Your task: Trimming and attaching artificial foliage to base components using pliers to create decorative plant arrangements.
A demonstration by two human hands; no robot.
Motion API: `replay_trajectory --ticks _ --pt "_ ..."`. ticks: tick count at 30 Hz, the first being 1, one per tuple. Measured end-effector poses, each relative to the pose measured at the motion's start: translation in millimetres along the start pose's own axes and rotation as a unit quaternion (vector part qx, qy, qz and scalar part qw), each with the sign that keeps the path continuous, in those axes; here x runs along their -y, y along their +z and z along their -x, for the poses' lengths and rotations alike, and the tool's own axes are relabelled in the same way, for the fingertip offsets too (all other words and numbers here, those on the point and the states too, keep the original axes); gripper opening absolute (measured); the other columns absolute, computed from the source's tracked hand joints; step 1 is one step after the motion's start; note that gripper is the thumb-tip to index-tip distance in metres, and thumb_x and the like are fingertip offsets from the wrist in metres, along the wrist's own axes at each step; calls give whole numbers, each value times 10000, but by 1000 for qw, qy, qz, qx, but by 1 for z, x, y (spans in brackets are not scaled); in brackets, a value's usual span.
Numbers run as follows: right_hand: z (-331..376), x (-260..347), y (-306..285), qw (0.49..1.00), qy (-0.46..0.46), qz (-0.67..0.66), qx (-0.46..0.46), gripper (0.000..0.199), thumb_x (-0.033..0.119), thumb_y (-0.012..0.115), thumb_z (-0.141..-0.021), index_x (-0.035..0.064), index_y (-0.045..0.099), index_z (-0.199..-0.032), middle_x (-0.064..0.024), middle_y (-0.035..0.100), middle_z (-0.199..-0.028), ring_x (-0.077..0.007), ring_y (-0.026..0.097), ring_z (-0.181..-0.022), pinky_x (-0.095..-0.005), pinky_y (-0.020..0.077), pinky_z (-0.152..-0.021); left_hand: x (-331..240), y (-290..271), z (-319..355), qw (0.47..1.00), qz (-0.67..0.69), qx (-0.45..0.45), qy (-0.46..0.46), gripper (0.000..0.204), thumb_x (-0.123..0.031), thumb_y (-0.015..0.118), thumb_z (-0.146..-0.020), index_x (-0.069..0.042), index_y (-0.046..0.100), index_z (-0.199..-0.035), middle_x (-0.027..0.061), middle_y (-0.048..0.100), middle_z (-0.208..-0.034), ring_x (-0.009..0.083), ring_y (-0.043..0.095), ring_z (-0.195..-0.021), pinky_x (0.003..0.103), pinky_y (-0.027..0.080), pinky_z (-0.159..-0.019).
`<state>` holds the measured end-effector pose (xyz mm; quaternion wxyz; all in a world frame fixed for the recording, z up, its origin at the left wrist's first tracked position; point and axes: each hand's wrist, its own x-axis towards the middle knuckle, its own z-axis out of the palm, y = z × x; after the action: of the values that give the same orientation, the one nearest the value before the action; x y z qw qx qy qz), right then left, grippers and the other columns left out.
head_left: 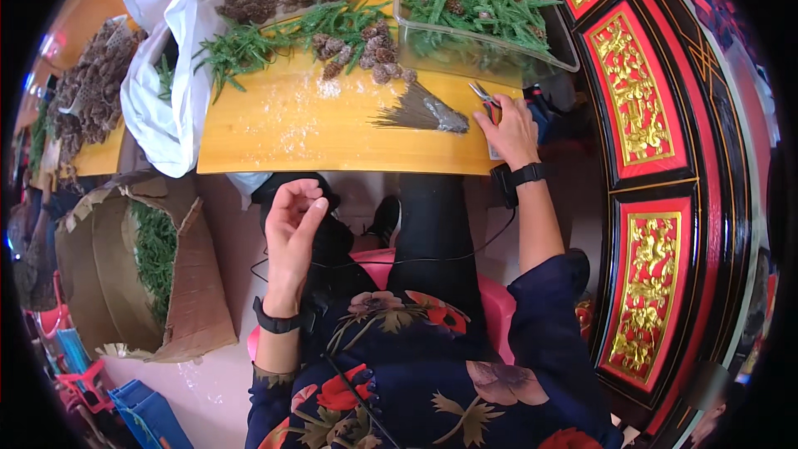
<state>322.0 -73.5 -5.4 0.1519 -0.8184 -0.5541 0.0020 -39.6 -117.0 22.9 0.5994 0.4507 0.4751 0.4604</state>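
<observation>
Right hand (509, 129) resting flat on the near right edge of the table (283, 129), fingers loosely spread, touching small pliers (482, 94). Just left, bundle of thin wires (420, 112) lying flat, long axis left-right, fanned tips pointing left. Left hand (293, 229) empty, half-curled above the lap. Pine cones (366, 48) farther back.

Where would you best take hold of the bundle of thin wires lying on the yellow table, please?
Probably at the bunched, tapered end of the wire bundle, nearest the right hand, coming from the right. There the strands lie gathered tight; toward the left they fan out loose and would likely slip apart.
</observation>
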Motion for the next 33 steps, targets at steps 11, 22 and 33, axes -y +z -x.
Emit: replay_trajectory --ticks 11,22,33 --pt "-4 -3 -16 978 -166 -92 -82 381 191 719 -763 71 619 -1110 -114 574 -1060 -309 540 -1027 -417 437 -838 -34 62 -89 897 -411 24 161 367 -84 681 -821 -32 568 -1167 131 598 -1019 214 628 -755 318 508 -707" --pt "14 51 6 950 -295 -86 -59 37 45 552 -762 31 583 -778 -113 526 -830 -280 573 -842 -398 461 -695 -9 113 -203 744 -628 10 227 331 -123 656 -793 -109 631 -1123 149 613 -956 340 629 -850 405 494 -762" --pt "7 47 16 952 -250 -175 -23 49 40 522 -842 29 560 -814 -139 550 -824 -344 604 -828 -439 486 -705 -20 86 -170 897 -434 -7 80 266 -94 661 -835 -52 635 -1096 45 675 -876 170 649 -896 301 491 -758"
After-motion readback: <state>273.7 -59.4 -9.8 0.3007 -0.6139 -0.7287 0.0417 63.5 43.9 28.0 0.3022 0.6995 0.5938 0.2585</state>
